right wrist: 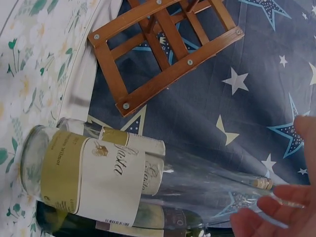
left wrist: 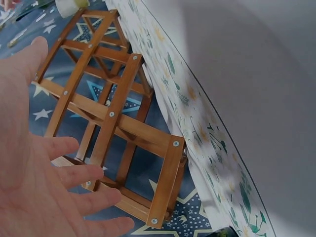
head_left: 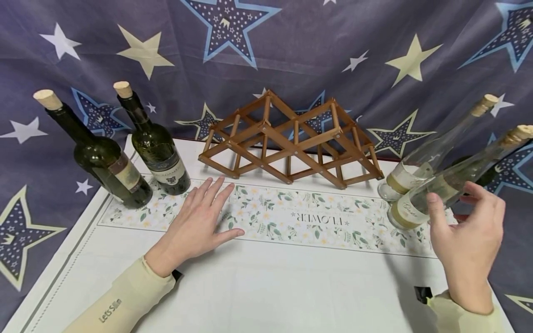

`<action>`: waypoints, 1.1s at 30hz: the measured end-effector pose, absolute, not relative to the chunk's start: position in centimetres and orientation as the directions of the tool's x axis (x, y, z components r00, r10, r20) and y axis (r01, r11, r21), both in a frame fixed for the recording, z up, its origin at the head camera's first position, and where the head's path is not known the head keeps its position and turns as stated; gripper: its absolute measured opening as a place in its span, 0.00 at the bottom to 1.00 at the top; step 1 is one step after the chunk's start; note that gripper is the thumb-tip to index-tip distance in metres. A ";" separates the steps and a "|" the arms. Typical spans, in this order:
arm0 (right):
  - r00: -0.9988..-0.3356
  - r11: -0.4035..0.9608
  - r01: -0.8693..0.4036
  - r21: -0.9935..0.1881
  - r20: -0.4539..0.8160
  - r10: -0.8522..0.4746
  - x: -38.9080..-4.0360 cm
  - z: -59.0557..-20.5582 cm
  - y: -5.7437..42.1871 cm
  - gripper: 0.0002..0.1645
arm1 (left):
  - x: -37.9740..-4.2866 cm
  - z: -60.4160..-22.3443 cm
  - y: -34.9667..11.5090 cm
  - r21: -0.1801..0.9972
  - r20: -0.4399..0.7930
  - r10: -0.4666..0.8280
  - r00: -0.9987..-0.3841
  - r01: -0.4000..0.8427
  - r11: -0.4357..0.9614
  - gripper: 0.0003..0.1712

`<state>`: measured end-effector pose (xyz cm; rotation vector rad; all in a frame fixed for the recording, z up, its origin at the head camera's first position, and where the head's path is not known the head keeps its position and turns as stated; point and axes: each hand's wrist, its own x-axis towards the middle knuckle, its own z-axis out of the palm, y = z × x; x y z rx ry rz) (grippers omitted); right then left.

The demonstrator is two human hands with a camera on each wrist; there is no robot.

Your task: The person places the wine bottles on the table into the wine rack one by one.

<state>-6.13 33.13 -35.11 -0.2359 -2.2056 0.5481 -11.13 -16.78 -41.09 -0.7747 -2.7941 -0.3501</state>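
Observation:
My left hand [head_left: 195, 226] is spread flat over the floral strip, its fingers straight and nothing in them. Just beyond it and to its right stands a folding wooden wine rack [head_left: 296, 152] of crossed slats. On the far right, my right hand [head_left: 470, 240] is beside the nearer clear bottle [head_left: 410, 210], thumb raised and fingers loosely bent. The right wrist view shows its fingers near the clear bottle's neck, with no grip visible. A second clear corked bottle [head_left: 401, 178] stands just behind. A dark green bottle [right wrist: 64, 222], partly hidden, is next to them.
Two dark green corked bottles, one farther left [head_left: 104, 162] and one nearer the rack [head_left: 160, 152], stand at the table's left. A floral runner [head_left: 291, 217] lies across the white table [head_left: 283, 286]. A star-patterned cloth [head_left: 316, 55] hangs behind.

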 end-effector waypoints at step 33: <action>-0.590 0.840 0.062 -0.538 0.659 0.466 -11.4 -33.3 36.9 0.34 | -11.2 -41.9 -16.6 0.125 0.254 0.489 -0.834 0.530 0.839 0.63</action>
